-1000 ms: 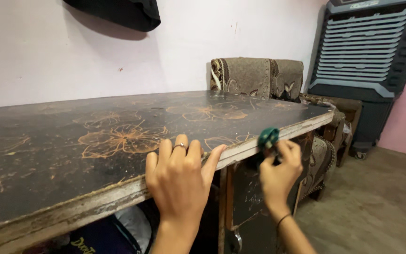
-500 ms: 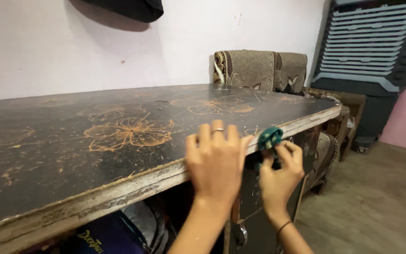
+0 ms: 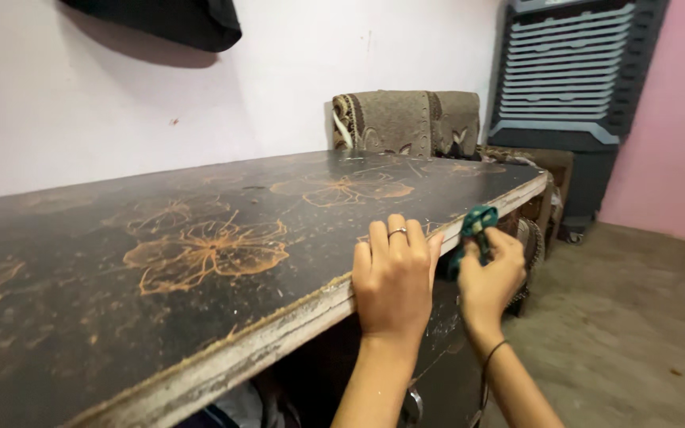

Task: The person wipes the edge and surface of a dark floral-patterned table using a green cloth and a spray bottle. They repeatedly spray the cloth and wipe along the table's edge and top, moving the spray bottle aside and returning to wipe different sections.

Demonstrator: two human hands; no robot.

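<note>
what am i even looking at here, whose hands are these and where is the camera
There is no machine here. The picture comes from a camera worn on a person's head, looking down and forward, so the two bare hands are that person's own.

The left hand, with a ring on one finger, rests palm down over the front edge of a long dark table. The tabletop is worn, with faded orange flower patterns, and nothing lies on it.

The right hand, with a thin band at the wrist, holds a small bunched green cloth against the pale front edge of the table.

Behind the table stand cushioned chairs with a brown patterned cover, and in the corner a large dark air cooler with slats. A dark cloth hangs on the wall above.
</note>
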